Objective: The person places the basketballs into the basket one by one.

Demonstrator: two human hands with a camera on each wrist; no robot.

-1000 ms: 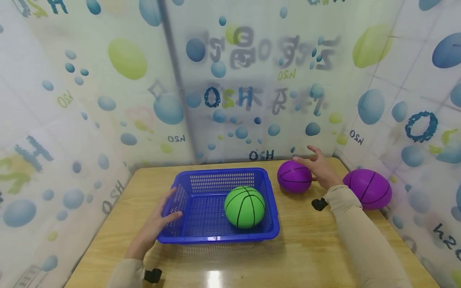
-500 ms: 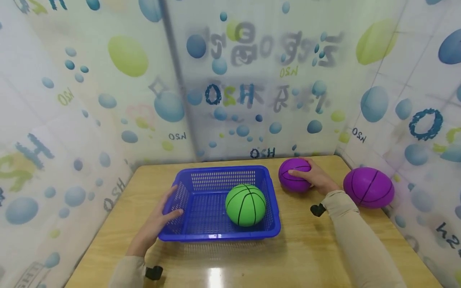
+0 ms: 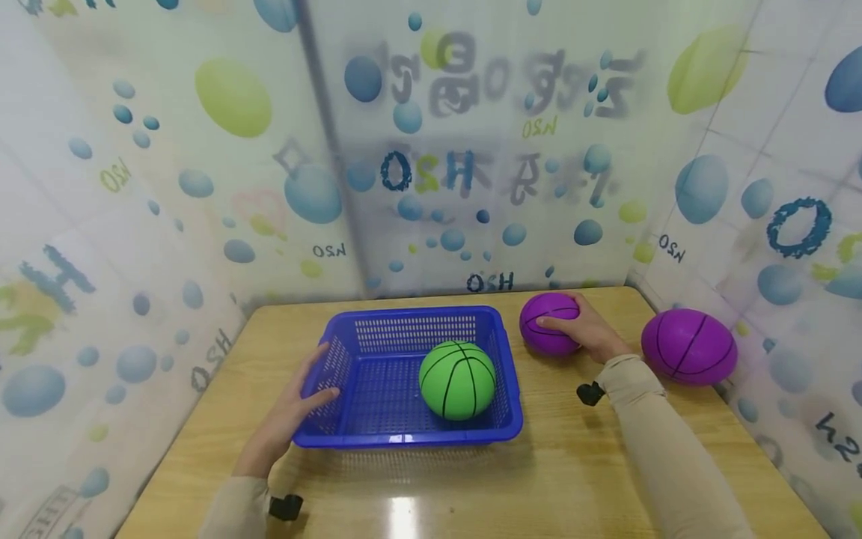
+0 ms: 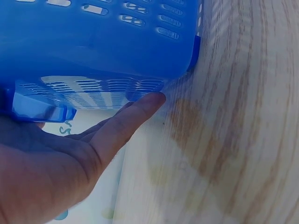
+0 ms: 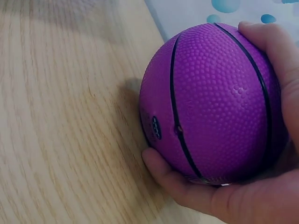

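My right hand grips a small purple basketball at the back right of the table. In the right wrist view its fingers and thumb curve around opposite sides of the ball, close over the wood. My left hand lies at the left side of a blue plastic basket, fingers and thumb extended and overlapping the rim. Seen from the left wrist, one straight finger reaches along the basket's slotted outer wall. Inside the basket, on its right, sits a green basketball with black lines.
A second purple ball lies at the right edge of the table, beside my right forearm. The light wooden table is closed in at the back and sides by a patterned curtain with bubbles and lettering.
My right hand has come down from above the small purple basketball and closed around it. My left hand and the basket keep their places.
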